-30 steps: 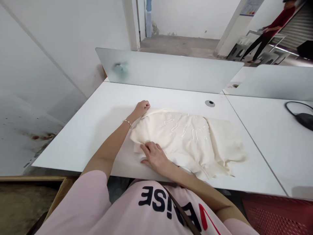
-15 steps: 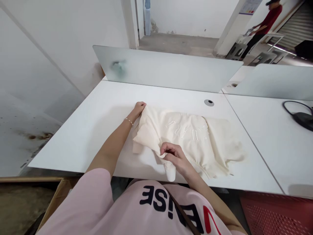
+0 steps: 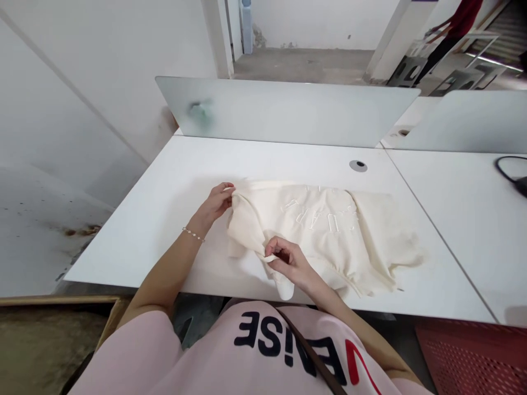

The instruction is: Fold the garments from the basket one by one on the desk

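Left hand [image 3: 216, 202] sits at the upper left corner of the cream sweatshirt [image 3: 317, 230], mostly closed, thumb and fingertips pinching the cloth edge. Right hand [image 3: 286, 260] is half closed, its fingers [image 3: 274, 245] curled and pinching a fold on the near left part of the sweatshirt. So both hands have hold of the same garment, a fair way apart, with the left side of it lifted into loose folds between them. The sweatshirt lies flat-ish on the white table [image 3: 135, 252], roughly mid-table, wrinkled toward the right, with pale raised lettering [image 3: 317, 214] across it, partly hidden by folds and hard to read. What looks like a sleeve [image 3: 285, 289] runs out from under the right hand toward the table's front edge, its end just short of that edge. A bead bracelet [image 3: 192, 234] is on the left wrist. The person wears a pink T-shirt [image 3: 263, 351] with dark print, and a brown strap [image 3: 313, 351] crosses it. Frosted divider [image 3: 284, 109] stands along the table's far edge, with a round grommet [image 3: 358, 165] in the table near it. Black cable [image 3: 510, 167] lies on the next table to the right. Red crate [image 3: 473, 356] is low on the right, cardboard box [image 3: 111, 315] low on the left. A co-worker [image 3: 463, 19] in red stands far off beyond the divider, nowhere near the work.
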Available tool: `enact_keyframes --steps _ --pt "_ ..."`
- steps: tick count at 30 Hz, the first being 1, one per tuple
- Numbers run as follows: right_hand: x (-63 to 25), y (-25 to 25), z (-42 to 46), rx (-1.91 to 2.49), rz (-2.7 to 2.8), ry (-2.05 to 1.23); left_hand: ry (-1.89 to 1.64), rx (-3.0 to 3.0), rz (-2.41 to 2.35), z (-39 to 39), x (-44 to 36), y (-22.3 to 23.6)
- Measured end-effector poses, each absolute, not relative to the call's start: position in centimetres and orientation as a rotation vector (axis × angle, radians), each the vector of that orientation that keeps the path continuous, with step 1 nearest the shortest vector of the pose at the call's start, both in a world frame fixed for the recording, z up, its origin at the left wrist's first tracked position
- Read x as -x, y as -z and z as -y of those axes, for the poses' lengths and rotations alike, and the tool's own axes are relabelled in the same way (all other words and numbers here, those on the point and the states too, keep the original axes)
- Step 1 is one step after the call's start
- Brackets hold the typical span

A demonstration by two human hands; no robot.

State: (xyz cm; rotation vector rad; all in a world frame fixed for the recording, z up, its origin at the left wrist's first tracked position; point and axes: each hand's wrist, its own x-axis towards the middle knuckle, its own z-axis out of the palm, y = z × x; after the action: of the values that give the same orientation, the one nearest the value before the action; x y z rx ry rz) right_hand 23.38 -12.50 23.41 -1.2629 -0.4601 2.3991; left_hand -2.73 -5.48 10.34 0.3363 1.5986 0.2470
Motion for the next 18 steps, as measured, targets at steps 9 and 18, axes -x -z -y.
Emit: enact_keyframes --steps 9,18 --pt "-22.9 -24.1 14.1 0.989 1.512 -2.305 -0.265 -0.906 -1.923 3.5 1.9 -10.8" --pt "-30.7 -19.3 10.9 1.722 1.764 -1.632 0.359 -1.719 -1.161 7.0 -2.6 -15.5"
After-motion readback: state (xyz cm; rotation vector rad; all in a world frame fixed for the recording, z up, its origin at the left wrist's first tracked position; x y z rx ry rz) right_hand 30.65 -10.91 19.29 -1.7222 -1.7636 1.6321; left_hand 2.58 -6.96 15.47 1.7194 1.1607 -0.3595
